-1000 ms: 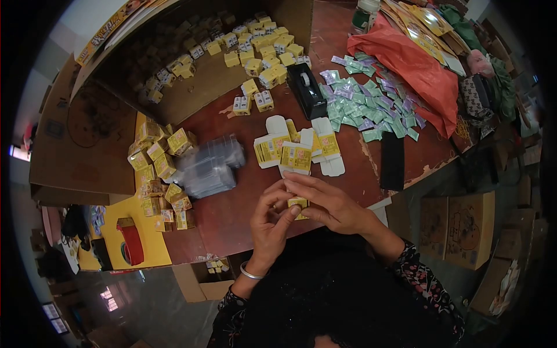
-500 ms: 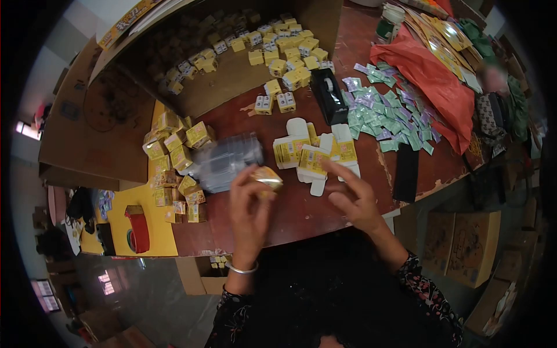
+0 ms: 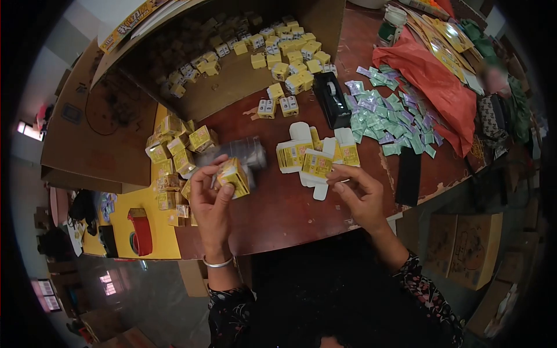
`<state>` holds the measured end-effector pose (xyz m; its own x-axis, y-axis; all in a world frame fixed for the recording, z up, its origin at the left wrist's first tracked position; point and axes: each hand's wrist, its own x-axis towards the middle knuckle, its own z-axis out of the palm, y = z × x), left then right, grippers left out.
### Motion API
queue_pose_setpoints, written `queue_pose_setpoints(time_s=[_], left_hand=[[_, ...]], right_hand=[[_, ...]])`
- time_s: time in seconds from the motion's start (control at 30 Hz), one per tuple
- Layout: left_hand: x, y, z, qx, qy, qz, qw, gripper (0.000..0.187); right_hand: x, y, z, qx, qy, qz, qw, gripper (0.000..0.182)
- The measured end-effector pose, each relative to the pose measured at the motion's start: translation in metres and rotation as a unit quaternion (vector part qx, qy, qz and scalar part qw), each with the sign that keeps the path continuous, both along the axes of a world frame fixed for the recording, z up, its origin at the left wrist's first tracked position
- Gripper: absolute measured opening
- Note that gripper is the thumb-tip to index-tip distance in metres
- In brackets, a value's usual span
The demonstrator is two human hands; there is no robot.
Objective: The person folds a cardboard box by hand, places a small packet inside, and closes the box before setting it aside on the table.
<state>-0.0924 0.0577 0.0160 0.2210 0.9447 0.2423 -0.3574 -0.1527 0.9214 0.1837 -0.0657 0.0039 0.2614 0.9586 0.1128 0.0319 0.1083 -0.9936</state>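
In the head view, my left hand [image 3: 213,203] is closed around a small yellow box [image 3: 234,177], thumb on its near side. The box is above the table, beside a piled group of similar yellow boxes [image 3: 183,144]. A crumpled clear plastic bag [image 3: 248,152] lies just behind this hand. My right hand [image 3: 361,197] has its fingers curved and a little apart, with fingertips right at the edge of a flat yellow-and-white carton [image 3: 317,165]. More unfolded cartons [image 3: 293,152] overlap beneath and behind that one.
A large cardboard box [image 3: 243,75] on its side holds many small yellow boxes. A black tape dispenser [image 3: 332,98] stands right of it. Green and purple sachets [image 3: 389,116] lie heaped by a red plastic bag [image 3: 429,87]. A dark strip [image 3: 408,177] lies near the table's edge.
My left hand has moved left with the yellow box and turned it so its printed side shows. My right hand has lowered slightly, its fingers drawn closer together at the carton's edge.
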Motion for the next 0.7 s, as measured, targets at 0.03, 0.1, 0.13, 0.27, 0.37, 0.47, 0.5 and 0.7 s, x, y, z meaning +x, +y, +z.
queue_pose_setpoints(time_s=[0.03,0.1,0.13,0.27,0.37,0.47,0.5,0.7], left_hand=[[0.008,-0.006,-0.003,-0.018,-0.011,-0.013,1.0,0.042],[0.027,-0.024,0.003,-0.064,-0.045,-0.054,0.995,0.044],[0.033,-0.029,0.0,-0.06,-0.06,-0.071,0.994,0.045],[0.049,-0.044,-0.001,-0.03,-0.069,-0.124,0.989,0.045],[0.054,-0.052,0.001,-0.025,-0.067,-0.131,0.989,0.038],[0.055,-0.056,0.003,0.012,-0.022,-0.123,0.992,0.031],[0.055,-0.056,0.004,0.014,-0.024,-0.126,0.992,0.029],[0.057,-0.06,0.005,0.007,-0.027,-0.143,0.989,0.023]], right_hand=[[-0.004,0.003,0.004,0.043,-0.006,0.012,0.999,0.037],[-0.013,0.011,0.019,0.106,-0.037,0.044,0.993,0.038],[-0.017,0.015,0.028,0.138,-0.052,0.06,0.987,0.038],[-0.034,0.027,0.042,0.156,-0.056,0.067,0.984,0.041],[-0.033,0.03,0.053,0.183,-0.158,0.08,0.967,0.039],[-0.036,0.032,0.05,0.207,-0.173,0.069,0.96,0.035],[-0.036,0.032,0.048,0.211,-0.167,0.071,0.96,0.033],[-0.029,0.033,0.034,0.26,-0.209,0.076,0.94,0.03]])
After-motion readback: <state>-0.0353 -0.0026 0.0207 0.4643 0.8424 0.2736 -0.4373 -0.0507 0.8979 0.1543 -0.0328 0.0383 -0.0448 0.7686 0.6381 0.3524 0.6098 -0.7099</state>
